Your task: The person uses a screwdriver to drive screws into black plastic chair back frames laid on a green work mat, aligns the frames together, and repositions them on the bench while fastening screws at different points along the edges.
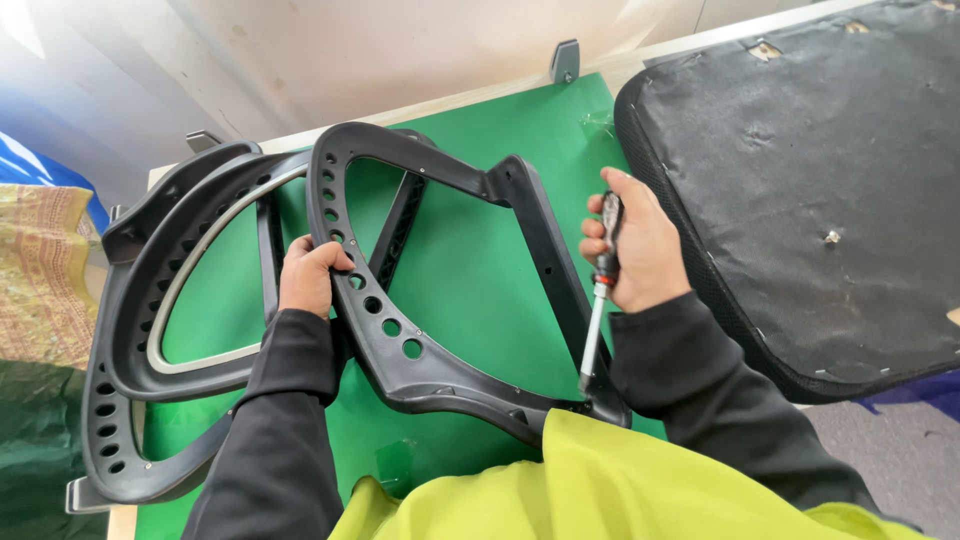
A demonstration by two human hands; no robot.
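The right hand [640, 250] grips a screwdriver [598, 300] at centre right, tip on the black armrest frame [400, 340]; the left hand [310, 275] clasps the frame's perforated rim.

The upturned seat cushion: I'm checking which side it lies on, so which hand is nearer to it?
Right. The right hand, gripping a screwdriver, is just beside the seat cushion. The left hand holds the black armrest frame, farther away.

Pretty basic setup here: a workbench with a green mat [470, 270] on top and a pale wooden edge [440, 105] along the far side, with a couple of grey metal clips [565, 62] on it. Behind it there's a plain whitish wall [330, 50], brightly lit, and a bit of grey floor [900, 460] at lower right.
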